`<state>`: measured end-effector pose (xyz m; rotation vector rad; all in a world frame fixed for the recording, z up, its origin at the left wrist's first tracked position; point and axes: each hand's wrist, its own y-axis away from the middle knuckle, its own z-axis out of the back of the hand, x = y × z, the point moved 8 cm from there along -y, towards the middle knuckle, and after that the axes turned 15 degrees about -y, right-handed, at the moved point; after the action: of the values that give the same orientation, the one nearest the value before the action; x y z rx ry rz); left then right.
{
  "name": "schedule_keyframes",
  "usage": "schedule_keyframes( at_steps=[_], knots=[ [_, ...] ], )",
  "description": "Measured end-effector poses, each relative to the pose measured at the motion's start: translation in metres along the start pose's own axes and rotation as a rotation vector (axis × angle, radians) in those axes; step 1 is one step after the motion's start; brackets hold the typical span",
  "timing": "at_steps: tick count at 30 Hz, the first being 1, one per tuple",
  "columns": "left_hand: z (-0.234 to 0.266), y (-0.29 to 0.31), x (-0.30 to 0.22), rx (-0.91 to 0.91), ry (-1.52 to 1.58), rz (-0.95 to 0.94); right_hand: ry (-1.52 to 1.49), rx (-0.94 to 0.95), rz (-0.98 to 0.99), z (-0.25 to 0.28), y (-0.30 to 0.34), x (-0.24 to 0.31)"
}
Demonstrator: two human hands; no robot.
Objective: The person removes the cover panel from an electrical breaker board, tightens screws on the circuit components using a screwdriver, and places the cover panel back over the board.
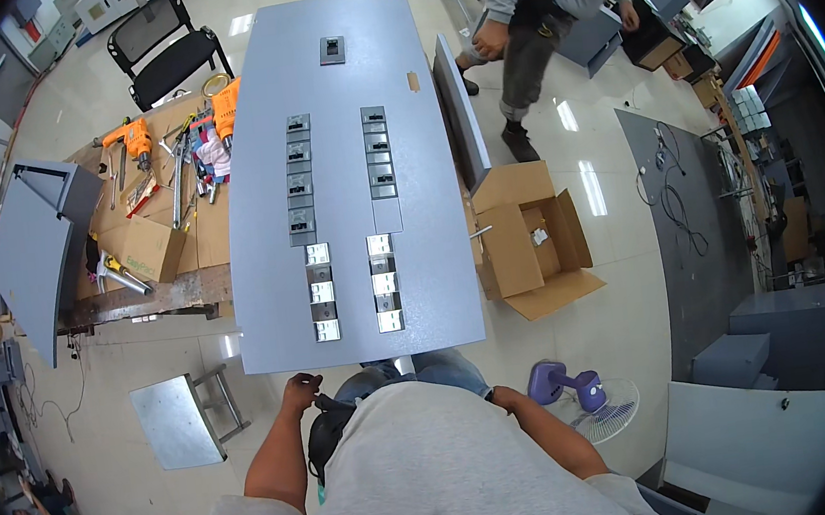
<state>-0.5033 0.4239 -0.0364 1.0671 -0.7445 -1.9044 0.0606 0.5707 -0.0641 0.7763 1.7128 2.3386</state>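
In front of me lies a long grey metal panel. Black circuit breakers show through it in two columns, and a single breaker sits at the far end. Shiny metal terminal plates continue both columns toward me. My left hand hangs just off the panel's near left corner, fingers loosely bent and apart, with nothing visible in them. A black pouch is beside it at my waist. My right hand is low by my right hip; its fingers are hidden.
A workbench at left carries orange power drills, hand tools and a small cardboard box. An open carton, a purple fan and a walking person are at right. A metal stool stands at lower left.
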Motion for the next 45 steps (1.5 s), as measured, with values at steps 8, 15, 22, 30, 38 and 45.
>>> schedule_keyframes(
  at_steps=[8, 15, 22, 30, 38, 45],
  knots=[
    [-0.007, -0.018, 0.022, -0.009, -0.018, 0.004, 0.019, 0.083, 0.088, -0.007, 0.011, 0.019],
    [-0.003, -0.01, 0.007, 0.001, 0.039, 0.016, 0.111, 0.075, -0.03, -0.005, 0.001, 0.005],
    [0.002, -0.006, 0.007, -0.008, 0.049, 0.045, 0.178, 0.101, 0.005, -0.007, 0.005, 0.012],
    [0.008, -0.001, 0.004, -0.004, 0.034, 0.063, 0.161, 0.065, -0.002, -0.003, 0.017, 0.025],
    [0.008, -0.008, 0.007, 0.011, 0.067, 0.07, 0.17, 0.072, 0.144, -0.002, 0.016, 0.035],
    [0.001, -0.012, 0.009, 0.005, 0.083, 0.058, 0.127, 0.091, 0.087, -0.003, 0.016, 0.028]
  ],
)
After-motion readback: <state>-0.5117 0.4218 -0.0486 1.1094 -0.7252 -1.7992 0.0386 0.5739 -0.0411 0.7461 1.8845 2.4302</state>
